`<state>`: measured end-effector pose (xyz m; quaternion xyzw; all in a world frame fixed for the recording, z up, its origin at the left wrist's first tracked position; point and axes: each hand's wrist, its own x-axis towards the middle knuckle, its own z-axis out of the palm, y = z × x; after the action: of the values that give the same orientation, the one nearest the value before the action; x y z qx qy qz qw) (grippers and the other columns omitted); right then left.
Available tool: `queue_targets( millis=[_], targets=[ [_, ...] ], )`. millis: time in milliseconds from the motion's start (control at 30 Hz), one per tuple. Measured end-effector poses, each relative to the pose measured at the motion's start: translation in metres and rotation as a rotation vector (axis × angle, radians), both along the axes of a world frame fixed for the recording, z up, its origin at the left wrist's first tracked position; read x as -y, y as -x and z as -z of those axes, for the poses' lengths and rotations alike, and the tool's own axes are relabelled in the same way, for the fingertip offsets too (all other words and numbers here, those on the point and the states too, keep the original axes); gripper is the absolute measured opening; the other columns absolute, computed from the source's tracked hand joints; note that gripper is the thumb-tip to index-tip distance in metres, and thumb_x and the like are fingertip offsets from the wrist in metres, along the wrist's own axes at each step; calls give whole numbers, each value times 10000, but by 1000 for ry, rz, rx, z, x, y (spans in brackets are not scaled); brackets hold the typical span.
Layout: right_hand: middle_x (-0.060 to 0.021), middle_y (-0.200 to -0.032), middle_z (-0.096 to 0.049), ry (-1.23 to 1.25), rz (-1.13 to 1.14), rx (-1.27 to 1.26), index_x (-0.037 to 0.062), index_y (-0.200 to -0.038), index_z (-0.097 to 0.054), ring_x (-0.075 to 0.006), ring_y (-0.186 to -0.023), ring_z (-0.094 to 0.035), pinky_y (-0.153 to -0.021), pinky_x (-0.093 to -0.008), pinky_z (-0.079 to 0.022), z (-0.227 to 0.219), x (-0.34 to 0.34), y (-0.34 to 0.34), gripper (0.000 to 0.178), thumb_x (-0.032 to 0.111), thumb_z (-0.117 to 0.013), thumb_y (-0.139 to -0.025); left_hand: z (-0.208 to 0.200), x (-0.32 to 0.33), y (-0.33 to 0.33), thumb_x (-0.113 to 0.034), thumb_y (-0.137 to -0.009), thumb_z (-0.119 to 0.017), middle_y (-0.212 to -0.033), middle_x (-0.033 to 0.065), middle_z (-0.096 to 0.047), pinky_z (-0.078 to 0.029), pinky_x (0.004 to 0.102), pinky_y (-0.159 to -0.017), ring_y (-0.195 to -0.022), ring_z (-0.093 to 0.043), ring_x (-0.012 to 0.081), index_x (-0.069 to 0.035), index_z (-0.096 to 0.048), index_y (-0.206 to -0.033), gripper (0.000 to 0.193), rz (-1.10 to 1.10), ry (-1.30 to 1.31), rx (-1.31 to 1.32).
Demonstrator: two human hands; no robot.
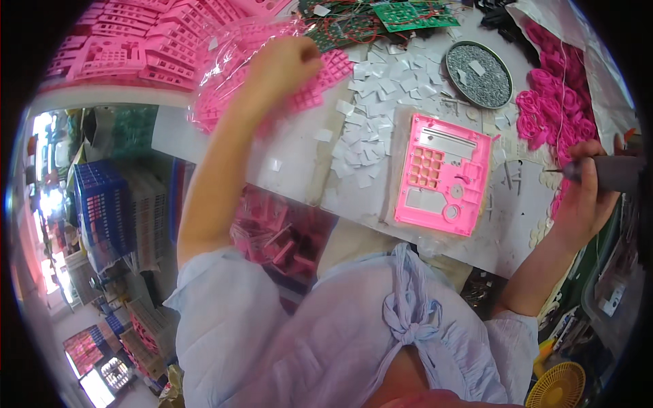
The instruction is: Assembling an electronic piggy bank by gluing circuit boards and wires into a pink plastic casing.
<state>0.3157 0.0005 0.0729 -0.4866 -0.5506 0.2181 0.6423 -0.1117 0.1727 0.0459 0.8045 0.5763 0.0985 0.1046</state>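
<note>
Nearest on the desk [289,163] sits the pink plastic casing [444,179]; at its three o'clock the right fingers [589,175] wrap an electric screwdriver [617,174], best kept clear, while at ten the left fingers [308,53] curl over pink keypads [329,71], whether gripping I cannot tell, where a light pinch suits.

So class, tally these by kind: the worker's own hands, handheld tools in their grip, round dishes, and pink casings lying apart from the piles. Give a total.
Left hand and right hand: 2
Grey handheld tool: 1
Round dish: 1
Separate pink casing: 1
Total: 5
</note>
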Motion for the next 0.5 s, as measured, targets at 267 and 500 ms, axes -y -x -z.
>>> queue_targets(
  millis=[267,500],
  targets=[
    [-245,-1334,-527,-356,532,418,-67,-1411,-398,-299,-1207,-563,-1016,-439,-499,-6,6,23,575,-52,-657,-897,34,35,17,-140,-726,-787,-1023,47,-651,-441,418,-860,-953,-617,277,-127,-685,-996,288,412,-609,56],
    [-149,-1242,-610,-215,-251,645,46,-1231,-577,-373,-1125,-563,-991,-462,-446,6,6,103,559,29,-799,-718,9,118,-4,-118,-637,-748,-1001,29,-671,-451,419,-811,-891,-616,246,-165,-652,-909,292,529,-819,376]
  ],
)
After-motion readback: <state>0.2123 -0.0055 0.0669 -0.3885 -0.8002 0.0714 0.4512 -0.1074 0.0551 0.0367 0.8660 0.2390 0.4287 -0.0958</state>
